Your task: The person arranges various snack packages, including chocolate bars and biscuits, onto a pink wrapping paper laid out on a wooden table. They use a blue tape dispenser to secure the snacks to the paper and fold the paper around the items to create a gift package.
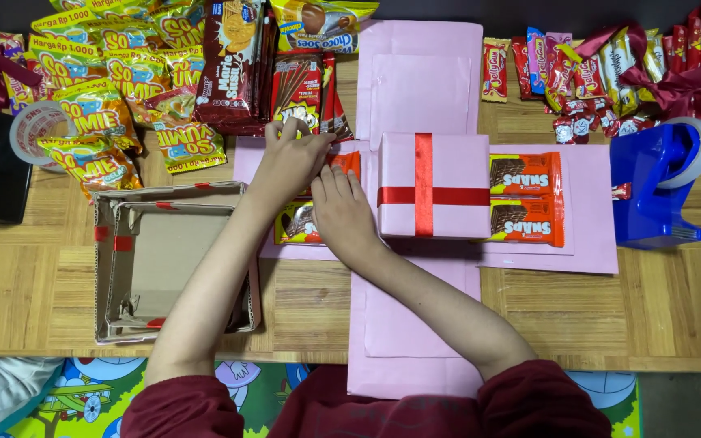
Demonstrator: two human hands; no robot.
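A pink box (pixel 448 166) tied with a crossed red ribbon (pixel 423 162) stands at the centre of a cross-shaped pink paper sheet (pixel 415 324). Two orange snack packets (pixel 525 199) lie flat on the sheet's right flap. On the left flap lie more orange packets (pixel 295 225), partly hidden by my hands. My left hand (pixel 294 158) is curled over the upper packet, its fingertips pinching at the packet's far edge. My right hand (pixel 342 212) lies flat on the lower packet, right beside the box's left wall.
An open cardboard box (pixel 103 268) sits left of the sheet, under my left forearm. Yellow snack bags (pixel 99 113) and brown biscuit packs (pixel 233 61) pile up at the back left, red sweets (pixel 594 73) at the back right. A blue tape dispenser (pixel 651 186) stands right, a clear tape roll (pixel 38 130) left.
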